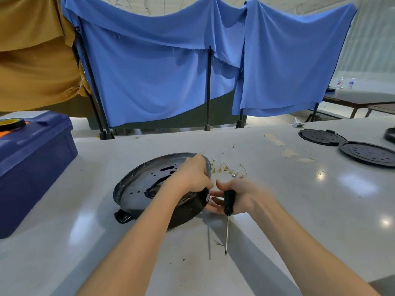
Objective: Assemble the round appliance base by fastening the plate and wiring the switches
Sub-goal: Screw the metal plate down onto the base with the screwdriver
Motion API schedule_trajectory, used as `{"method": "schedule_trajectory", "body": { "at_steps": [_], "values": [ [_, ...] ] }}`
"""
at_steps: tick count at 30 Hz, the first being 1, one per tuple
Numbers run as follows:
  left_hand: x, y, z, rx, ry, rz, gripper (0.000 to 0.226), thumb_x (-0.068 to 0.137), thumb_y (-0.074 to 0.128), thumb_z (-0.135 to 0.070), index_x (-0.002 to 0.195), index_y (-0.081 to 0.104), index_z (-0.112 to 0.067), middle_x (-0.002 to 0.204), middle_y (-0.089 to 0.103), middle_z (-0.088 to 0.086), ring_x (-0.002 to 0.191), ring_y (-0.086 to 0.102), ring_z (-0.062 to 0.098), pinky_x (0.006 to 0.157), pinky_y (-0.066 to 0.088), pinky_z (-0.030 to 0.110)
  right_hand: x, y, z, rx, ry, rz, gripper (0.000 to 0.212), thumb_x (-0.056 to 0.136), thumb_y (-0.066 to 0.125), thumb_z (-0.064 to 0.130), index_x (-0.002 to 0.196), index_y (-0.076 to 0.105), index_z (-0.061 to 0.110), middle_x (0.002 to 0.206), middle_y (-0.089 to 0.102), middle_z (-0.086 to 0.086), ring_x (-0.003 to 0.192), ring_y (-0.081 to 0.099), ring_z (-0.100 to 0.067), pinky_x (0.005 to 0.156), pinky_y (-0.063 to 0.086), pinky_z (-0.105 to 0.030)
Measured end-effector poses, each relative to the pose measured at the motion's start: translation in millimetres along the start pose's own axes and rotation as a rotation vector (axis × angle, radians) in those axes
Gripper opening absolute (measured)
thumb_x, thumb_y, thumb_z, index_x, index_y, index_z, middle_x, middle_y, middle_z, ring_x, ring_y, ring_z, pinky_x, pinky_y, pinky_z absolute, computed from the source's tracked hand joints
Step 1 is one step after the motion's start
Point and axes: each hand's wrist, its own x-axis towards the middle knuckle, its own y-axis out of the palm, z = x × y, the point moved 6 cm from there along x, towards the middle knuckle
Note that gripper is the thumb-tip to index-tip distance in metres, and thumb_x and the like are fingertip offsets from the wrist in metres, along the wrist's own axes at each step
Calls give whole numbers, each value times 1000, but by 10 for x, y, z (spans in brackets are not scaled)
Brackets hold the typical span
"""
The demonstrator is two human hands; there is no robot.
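Fingers (205, 174) of left hand (192, 174) clamped over round base (136, 189), tilted on table (299, 199).
Right hand (237, 197) just beside, closed around screwdriver (228, 207), tip down; small gold clips (228, 169) beyond.

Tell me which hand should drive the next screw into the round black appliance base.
Right, probably. The right hand already grips the green-handled screwdriver, tip pointing down toward the white table, while the left hand is occupied steadying the round black appliance base by its rim.
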Motion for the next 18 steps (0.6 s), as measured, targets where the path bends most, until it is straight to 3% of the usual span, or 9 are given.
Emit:
{"method": "schedule_trajectory", "body": {
  "at_steps": [2, 4, 7, 11, 15, 18],
  "values": [
    [-41, 38, 34, 0, 22, 12, 44, 76, 72, -8, 44, 41, -10, 44, 29, -2, 44, 28, 15, 47, 26, 29, 22, -60, -46, -40, 38, -16, 23, 95, 58, 14, 98, 60, -9, 84, 56, -16, 74, 59, -33, 56, 59, -51],
    [-76, 64, 73, -7, 42, 38, 35, 76, 71, -10, 49, 49, -5, 46, 29, 2, 48, 27, 18, 48, 25, 30, 43, -93, -84, -52, 49, -20, 20, 95, 57, 13, 97, 58, -7, 75, 54, -14, 60, 54, -27, 48, 57, -36],
    [-148, 125, 138, -18, 69, 60, 43, 72, 69, -11, 41, 39, -13, 44, 20, -2, 48, 19, 17, 46, 19, 29, 88, -66, -186, 13, 90, 30, 17, 98, 52, 14, 91, 55, -1, 57, 42, -5, 33, 42, -16, 31, 37, -17],
    [-219, 226, 193, -27, 112, 46, 54, 69, 68, -13, 40, 23, -17, 44, 14, -5, 50, 13, 15, 49, 16, 30, 147, -27, -244, 84, 101, 49, 16, 100, 48, 15, 85, 48, 8, 46, 36, -4, 25, 37, -14, 24, 28, -16],
    [-219, 283, 257, 6, 124, 31, 55, 68, 67, -14, 39, 21, -20, 41, 13, -8, 49, 15, 15, 50, 16, 31, 135, -5, -266, 108, 106, 34, 18, 98, 49, 11, 83, 51, 1, 71, 39, -4, 26, 40, -14, 26, 33, -15],
    [-207, 303, 310, 38, 119, 4, 52, 72, 68, -17, 38, 28, -20, 38, 18, -9, 48, 22, 15, 49, 22, 30, 88, 17, -263, 159, 114, 42, 15, 95, 52, 7, 83, 53, -1, 72, 44, -5, 28, 45, -16, 28, 38, -17]
  ]
}}
